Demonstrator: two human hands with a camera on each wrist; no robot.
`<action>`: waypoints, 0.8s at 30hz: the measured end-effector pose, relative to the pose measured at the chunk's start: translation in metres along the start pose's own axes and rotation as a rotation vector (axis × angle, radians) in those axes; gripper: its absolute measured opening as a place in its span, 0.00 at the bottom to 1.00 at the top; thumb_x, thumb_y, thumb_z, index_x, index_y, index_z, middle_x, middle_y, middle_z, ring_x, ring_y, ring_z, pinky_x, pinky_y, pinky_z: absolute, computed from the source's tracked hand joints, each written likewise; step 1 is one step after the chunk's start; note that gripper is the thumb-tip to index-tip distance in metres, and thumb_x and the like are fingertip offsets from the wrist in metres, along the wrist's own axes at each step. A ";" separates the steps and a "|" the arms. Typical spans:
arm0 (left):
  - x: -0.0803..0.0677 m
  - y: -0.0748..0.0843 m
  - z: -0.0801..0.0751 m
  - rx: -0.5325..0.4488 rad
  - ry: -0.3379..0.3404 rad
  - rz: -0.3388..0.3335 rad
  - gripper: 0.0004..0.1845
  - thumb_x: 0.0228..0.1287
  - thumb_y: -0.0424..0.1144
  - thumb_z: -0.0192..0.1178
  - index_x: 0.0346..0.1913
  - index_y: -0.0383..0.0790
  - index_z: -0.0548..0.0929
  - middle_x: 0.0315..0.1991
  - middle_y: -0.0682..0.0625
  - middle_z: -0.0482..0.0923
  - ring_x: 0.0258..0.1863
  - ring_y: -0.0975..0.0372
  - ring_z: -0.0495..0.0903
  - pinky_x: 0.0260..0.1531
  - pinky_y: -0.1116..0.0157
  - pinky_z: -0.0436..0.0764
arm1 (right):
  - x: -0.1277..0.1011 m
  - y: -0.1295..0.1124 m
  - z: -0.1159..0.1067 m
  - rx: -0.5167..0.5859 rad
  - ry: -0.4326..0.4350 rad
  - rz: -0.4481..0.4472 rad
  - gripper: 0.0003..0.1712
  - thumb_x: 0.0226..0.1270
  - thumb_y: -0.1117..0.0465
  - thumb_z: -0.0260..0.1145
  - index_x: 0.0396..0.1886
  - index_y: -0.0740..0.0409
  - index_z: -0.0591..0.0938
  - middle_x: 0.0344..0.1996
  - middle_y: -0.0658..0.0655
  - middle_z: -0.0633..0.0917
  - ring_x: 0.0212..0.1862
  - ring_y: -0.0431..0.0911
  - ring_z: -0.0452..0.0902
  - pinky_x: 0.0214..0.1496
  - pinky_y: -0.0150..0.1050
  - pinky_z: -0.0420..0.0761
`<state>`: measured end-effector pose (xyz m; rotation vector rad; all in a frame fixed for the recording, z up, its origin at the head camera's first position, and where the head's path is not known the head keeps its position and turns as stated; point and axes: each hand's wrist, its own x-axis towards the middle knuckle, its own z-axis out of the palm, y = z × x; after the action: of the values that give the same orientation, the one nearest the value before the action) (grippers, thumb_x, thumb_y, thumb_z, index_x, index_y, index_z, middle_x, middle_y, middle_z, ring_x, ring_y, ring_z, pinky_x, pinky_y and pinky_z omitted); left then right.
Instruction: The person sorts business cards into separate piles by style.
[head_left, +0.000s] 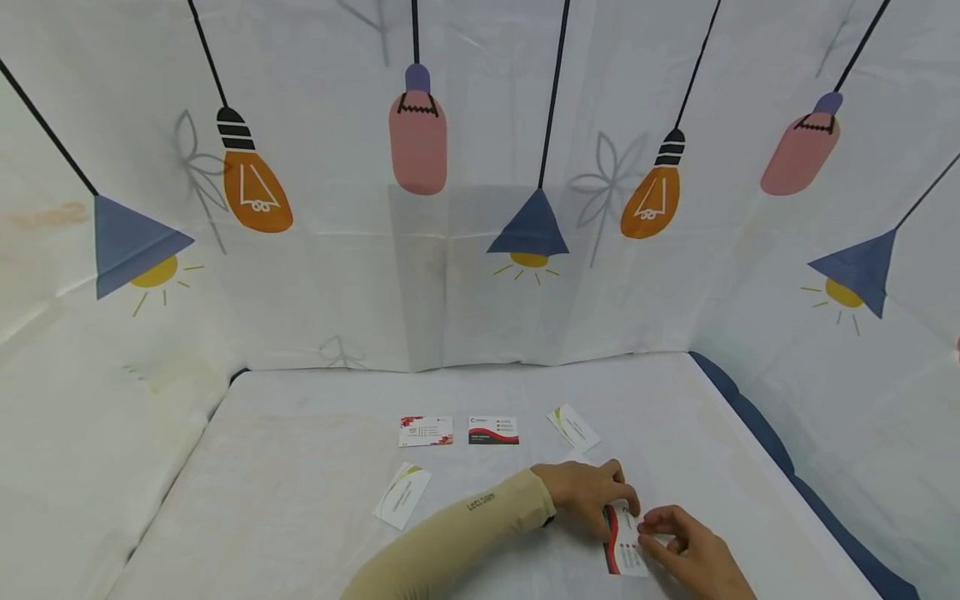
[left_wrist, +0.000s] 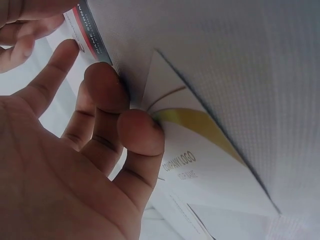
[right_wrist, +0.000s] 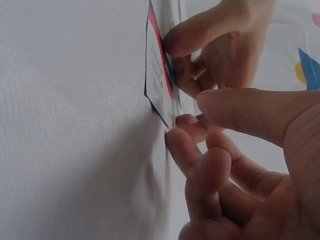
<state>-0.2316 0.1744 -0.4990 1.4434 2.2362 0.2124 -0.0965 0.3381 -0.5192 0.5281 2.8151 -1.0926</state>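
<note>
Red-edged card (head_left: 625,543) lies on table (head_left: 300,467) at 5 o'clock, long axis 12–6. Left hand (head_left: 588,492) pinches its 12 end; right hand (head_left: 693,550) pinches its 3 edge, equally near.

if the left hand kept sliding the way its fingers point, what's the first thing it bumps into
Probably the right hand: the left hand points across the red-edged card that both pinch, and the right fingertips sit just beyond. Depth is hard to judge.

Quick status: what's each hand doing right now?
Left hand: fingers on the red-edged business card at its top.
Right hand: pinches the same card's edge.
</note>
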 end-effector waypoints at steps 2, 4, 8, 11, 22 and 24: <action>0.000 0.000 0.000 0.003 0.004 -0.013 0.26 0.57 0.49 0.72 0.58 0.72 0.77 0.55 0.69 0.63 0.39 0.73 0.72 0.37 0.75 0.70 | 0.000 0.001 0.000 -0.001 -0.002 0.001 0.31 0.54 0.45 0.80 0.51 0.57 0.81 0.43 0.56 0.89 0.30 0.44 0.74 0.35 0.35 0.78; -0.001 0.000 -0.001 0.000 0.007 -0.013 0.25 0.57 0.49 0.73 0.57 0.71 0.77 0.55 0.68 0.63 0.39 0.73 0.72 0.37 0.75 0.70 | -0.001 0.001 -0.001 -0.002 -0.005 0.002 0.33 0.54 0.45 0.80 0.54 0.57 0.81 0.43 0.56 0.89 0.30 0.44 0.74 0.36 0.35 0.79; -0.002 0.001 -0.002 0.001 0.014 -0.017 0.25 0.57 0.49 0.73 0.56 0.70 0.77 0.54 0.68 0.64 0.39 0.73 0.72 0.36 0.75 0.70 | -0.002 0.001 -0.002 0.008 -0.014 0.009 0.35 0.54 0.45 0.79 0.57 0.58 0.80 0.44 0.56 0.89 0.31 0.44 0.74 0.37 0.36 0.79; -0.001 0.002 -0.001 0.014 0.016 -0.018 0.25 0.56 0.50 0.73 0.57 0.71 0.77 0.54 0.68 0.64 0.38 0.73 0.72 0.36 0.75 0.70 | -0.003 0.001 -0.002 0.011 -0.016 0.012 0.35 0.55 0.46 0.79 0.57 0.58 0.80 0.43 0.55 0.89 0.31 0.45 0.74 0.36 0.36 0.78; -0.002 0.005 -0.003 0.061 0.022 -0.085 0.25 0.54 0.53 0.74 0.53 0.71 0.76 0.48 0.66 0.63 0.34 0.70 0.73 0.31 0.72 0.70 | -0.007 0.000 -0.004 0.016 -0.016 0.004 0.34 0.55 0.46 0.79 0.58 0.57 0.80 0.44 0.55 0.89 0.32 0.45 0.74 0.37 0.35 0.79; -0.003 0.006 -0.003 0.063 0.018 -0.092 0.25 0.54 0.54 0.74 0.53 0.70 0.76 0.49 0.66 0.64 0.33 0.70 0.73 0.30 0.72 0.70 | -0.008 0.000 -0.004 0.018 -0.019 0.006 0.34 0.55 0.47 0.79 0.58 0.57 0.80 0.44 0.55 0.89 0.32 0.45 0.74 0.37 0.35 0.79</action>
<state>-0.2273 0.1750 -0.4931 1.3711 2.3369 0.1270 -0.0889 0.3386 -0.5143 0.5250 2.7881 -1.1169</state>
